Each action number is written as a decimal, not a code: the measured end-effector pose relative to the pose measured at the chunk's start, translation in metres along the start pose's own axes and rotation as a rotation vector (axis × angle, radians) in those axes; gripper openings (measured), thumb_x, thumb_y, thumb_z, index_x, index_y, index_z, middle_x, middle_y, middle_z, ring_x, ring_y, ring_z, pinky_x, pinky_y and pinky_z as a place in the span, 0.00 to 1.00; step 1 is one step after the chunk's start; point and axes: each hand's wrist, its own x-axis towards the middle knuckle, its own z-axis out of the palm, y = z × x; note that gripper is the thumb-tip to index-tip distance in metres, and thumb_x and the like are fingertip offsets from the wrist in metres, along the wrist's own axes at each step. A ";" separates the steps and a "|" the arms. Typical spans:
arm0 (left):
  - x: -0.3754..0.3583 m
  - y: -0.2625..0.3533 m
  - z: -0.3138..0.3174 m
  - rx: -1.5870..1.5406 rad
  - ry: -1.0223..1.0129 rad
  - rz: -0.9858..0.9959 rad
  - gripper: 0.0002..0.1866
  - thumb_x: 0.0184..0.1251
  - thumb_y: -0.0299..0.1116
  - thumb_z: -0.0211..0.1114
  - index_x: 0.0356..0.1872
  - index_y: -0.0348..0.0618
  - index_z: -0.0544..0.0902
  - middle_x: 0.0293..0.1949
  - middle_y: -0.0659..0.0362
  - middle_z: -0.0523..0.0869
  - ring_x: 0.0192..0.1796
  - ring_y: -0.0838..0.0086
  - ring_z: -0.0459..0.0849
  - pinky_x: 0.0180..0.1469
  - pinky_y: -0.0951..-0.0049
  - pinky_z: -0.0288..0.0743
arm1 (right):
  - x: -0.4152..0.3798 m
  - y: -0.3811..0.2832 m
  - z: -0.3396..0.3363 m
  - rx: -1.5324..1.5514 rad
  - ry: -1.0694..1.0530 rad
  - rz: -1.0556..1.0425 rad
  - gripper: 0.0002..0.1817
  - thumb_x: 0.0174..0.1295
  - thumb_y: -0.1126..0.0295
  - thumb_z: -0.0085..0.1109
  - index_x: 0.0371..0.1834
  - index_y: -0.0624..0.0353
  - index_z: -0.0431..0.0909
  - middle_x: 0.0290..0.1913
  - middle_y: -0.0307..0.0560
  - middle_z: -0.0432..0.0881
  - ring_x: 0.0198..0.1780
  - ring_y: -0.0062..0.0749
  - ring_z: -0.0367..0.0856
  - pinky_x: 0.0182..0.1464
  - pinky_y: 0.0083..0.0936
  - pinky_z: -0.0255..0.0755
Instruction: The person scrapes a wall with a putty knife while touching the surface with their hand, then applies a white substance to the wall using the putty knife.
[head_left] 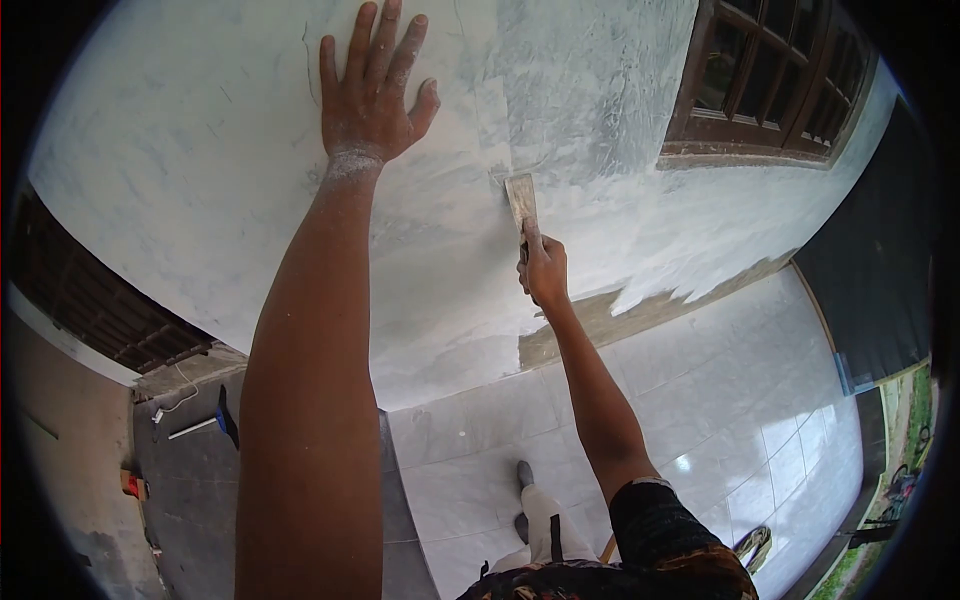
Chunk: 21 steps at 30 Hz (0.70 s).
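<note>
My left hand (372, 95) lies flat against the white-coated wall (430, 230), fingers spread, with pale dust on the fingers and wrist. Lower and to the right, my right hand (545, 270) is wrapped round the handle of a putty knife (521, 200). Its broad blade points up and its tip meets the wall, by the edge of a greyer, streaky patch (580, 90). The handle is mostly hidden by my fingers. Near the wall's foot runs a bare grey-brown strip (600, 325) with a ragged upper edge.
A brown-framed window (770, 80) is set in the wall at upper right. Glossy pale tiles (690, 390) cover the floor under my feet, beside darker tiles (190, 480) at left. A dark sheet (870, 250) hangs at right. A blue-headed tool (226, 418) lies at left.
</note>
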 end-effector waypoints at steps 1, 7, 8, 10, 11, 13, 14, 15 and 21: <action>-0.001 0.001 0.001 -0.001 -0.001 0.004 0.43 0.58 0.42 0.64 0.75 0.49 0.57 0.78 0.51 0.50 0.80 0.54 0.45 0.76 0.39 0.39 | -0.001 -0.004 0.000 0.003 -0.007 -0.016 0.33 0.69 0.41 0.52 0.15 0.57 0.67 0.12 0.34 0.65 0.12 0.17 0.63 0.12 0.21 0.56; -0.001 -0.002 0.012 0.127 0.094 0.029 0.40 0.62 0.51 0.62 0.76 0.64 0.57 0.79 0.62 0.52 0.80 0.65 0.47 0.74 0.40 0.46 | 0.003 0.005 0.004 0.008 0.013 -0.039 0.33 0.69 0.42 0.52 0.14 0.58 0.68 0.12 0.35 0.64 0.12 0.18 0.65 0.14 0.21 0.58; -0.002 -0.003 0.014 0.128 0.097 0.028 0.40 0.62 0.51 0.62 0.76 0.64 0.57 0.79 0.62 0.52 0.80 0.65 0.47 0.74 0.40 0.46 | 0.003 0.013 0.002 -0.017 0.011 -0.013 0.33 0.69 0.41 0.52 0.15 0.58 0.68 0.12 0.35 0.65 0.13 0.18 0.65 0.14 0.21 0.58; -0.002 -0.003 0.014 0.142 0.081 0.025 0.42 0.62 0.52 0.62 0.76 0.64 0.54 0.79 0.62 0.50 0.80 0.66 0.45 0.74 0.40 0.45 | -0.002 0.001 0.003 -0.046 0.017 -0.013 0.33 0.69 0.41 0.52 0.15 0.58 0.68 0.12 0.36 0.65 0.12 0.18 0.65 0.14 0.22 0.58; -0.003 -0.003 0.015 0.138 0.081 0.024 0.42 0.62 0.52 0.62 0.76 0.64 0.54 0.79 0.62 0.50 0.80 0.66 0.45 0.74 0.40 0.45 | -0.003 -0.004 0.002 -0.030 -0.002 0.005 0.33 0.69 0.41 0.51 0.14 0.58 0.68 0.12 0.36 0.65 0.12 0.18 0.65 0.14 0.22 0.58; -0.004 -0.005 0.017 0.110 0.071 0.020 0.42 0.62 0.52 0.62 0.76 0.64 0.53 0.79 0.62 0.49 0.80 0.65 0.45 0.74 0.39 0.45 | 0.000 -0.006 0.004 -0.013 -0.019 0.023 0.34 0.69 0.41 0.51 0.14 0.58 0.68 0.12 0.35 0.65 0.13 0.18 0.65 0.14 0.22 0.58; -0.006 -0.004 0.017 0.108 0.070 0.022 0.42 0.62 0.52 0.62 0.76 0.64 0.53 0.79 0.62 0.49 0.80 0.65 0.45 0.74 0.39 0.45 | 0.001 -0.005 0.005 -0.003 -0.017 0.012 0.34 0.69 0.41 0.51 0.14 0.58 0.68 0.12 0.36 0.66 0.12 0.18 0.65 0.14 0.22 0.58; -0.006 -0.004 0.016 0.102 0.059 0.028 0.44 0.61 0.54 0.62 0.77 0.63 0.53 0.79 0.61 0.49 0.81 0.65 0.45 0.74 0.39 0.44 | 0.003 -0.003 0.007 0.010 -0.013 -0.001 0.34 0.69 0.40 0.51 0.14 0.58 0.68 0.12 0.36 0.66 0.12 0.18 0.65 0.13 0.22 0.58; -0.007 -0.002 0.011 0.087 -0.035 0.104 0.49 0.56 0.59 0.65 0.77 0.58 0.53 0.79 0.60 0.48 0.81 0.66 0.43 0.75 0.39 0.40 | 0.002 -0.006 0.004 -0.022 -0.003 -0.045 0.34 0.69 0.40 0.50 0.15 0.59 0.68 0.12 0.36 0.66 0.12 0.19 0.65 0.13 0.23 0.58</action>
